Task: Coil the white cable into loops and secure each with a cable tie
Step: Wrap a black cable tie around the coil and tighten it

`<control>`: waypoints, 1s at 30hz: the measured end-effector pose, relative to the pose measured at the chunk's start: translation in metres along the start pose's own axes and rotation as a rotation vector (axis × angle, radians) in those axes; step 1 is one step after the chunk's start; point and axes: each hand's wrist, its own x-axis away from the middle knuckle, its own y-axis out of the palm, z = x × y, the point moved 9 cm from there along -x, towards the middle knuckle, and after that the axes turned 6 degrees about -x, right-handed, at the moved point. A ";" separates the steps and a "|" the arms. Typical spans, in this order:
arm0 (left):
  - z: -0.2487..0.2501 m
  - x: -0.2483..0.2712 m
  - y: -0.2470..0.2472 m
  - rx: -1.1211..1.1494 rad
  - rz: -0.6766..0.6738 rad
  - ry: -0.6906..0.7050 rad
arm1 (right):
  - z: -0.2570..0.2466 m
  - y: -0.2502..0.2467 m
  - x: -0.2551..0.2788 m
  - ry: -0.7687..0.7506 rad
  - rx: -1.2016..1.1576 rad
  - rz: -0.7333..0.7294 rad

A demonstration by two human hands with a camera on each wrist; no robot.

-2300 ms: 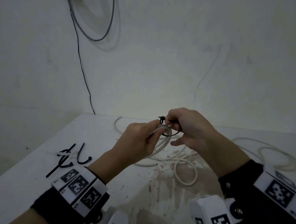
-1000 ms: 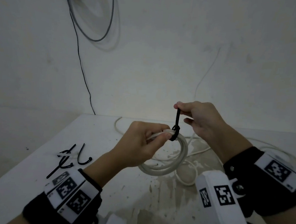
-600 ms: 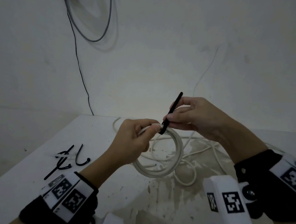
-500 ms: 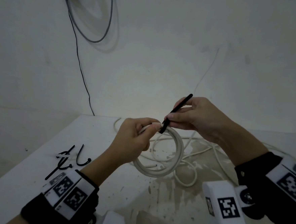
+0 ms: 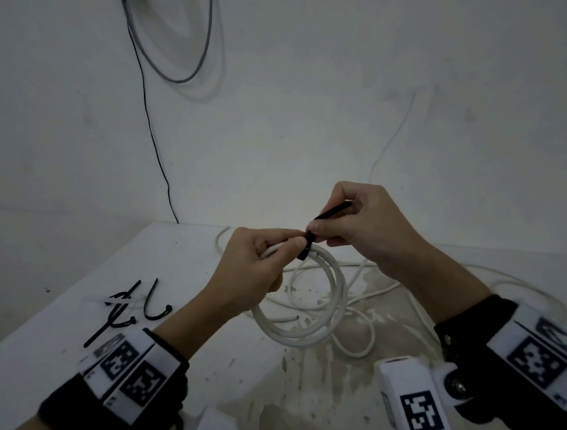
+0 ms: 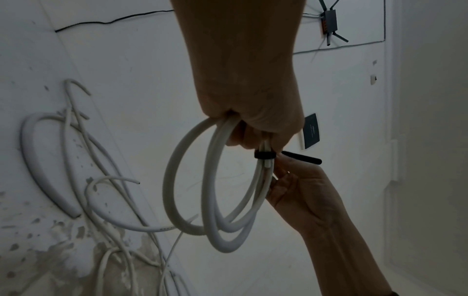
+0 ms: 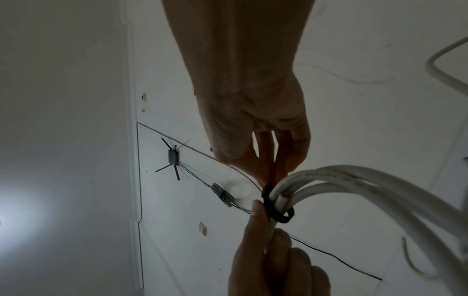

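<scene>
While the left hand [image 5: 251, 273] grips the top of a coiled bundle of round white plastic-sheathed cable [image 5: 305, 317] between its thumb and curled fingers, the loops hang below those fingers, raised above the stained white table [image 5: 47, 359]. A thin black plastic cable tie [image 5: 306, 246] is wrapped round the gathered strands just beside the left thumb tip, touching it. The right hand [image 5: 362, 223] pinches the tie's free tail between thumb and forefinger, and the tail runs up and away from the band, past those fingertips. In the left wrist view the band [image 6: 263, 155] sits directly under the left fingers and the tail sticks out sideways toward the right hand [image 6: 303, 192]. In the right wrist view the band [image 7: 276, 210] circles the strands between the two hands' fingertips. More loose white cable [image 5: 360, 337] lies on the table beyond and below the hands. Spare black cable ties [image 5: 128, 308] lie well off to the outer side of the left hand.
</scene>
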 end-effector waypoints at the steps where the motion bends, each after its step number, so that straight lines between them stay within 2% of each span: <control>1: 0.001 0.000 0.000 0.010 0.004 0.002 | 0.000 0.000 0.000 -0.009 -0.001 0.012; 7: 0.003 -0.004 0.000 0.052 -0.013 -0.022 | 0.002 -0.005 -0.003 0.015 -0.060 0.070; 12: 0.007 -0.009 0.003 0.048 -0.001 -0.021 | 0.006 -0.016 -0.010 0.053 -0.182 0.198; 17: -0.002 -0.004 0.005 0.081 0.014 -0.062 | 0.015 -0.014 -0.014 0.081 -0.222 0.230; 20: -0.008 0.000 0.005 0.058 0.050 -0.080 | 0.023 -0.001 -0.012 0.093 -0.295 0.134; 22: -0.014 0.002 0.004 0.088 0.082 -0.119 | 0.026 0.007 -0.009 0.090 -0.247 0.060; 26: -0.023 0.003 0.000 0.148 0.149 -0.156 | 0.025 0.011 -0.006 0.026 -0.167 0.011; 30: -0.025 0.002 -0.001 0.158 0.155 -0.154 | 0.026 0.013 -0.005 0.002 -0.169 -0.028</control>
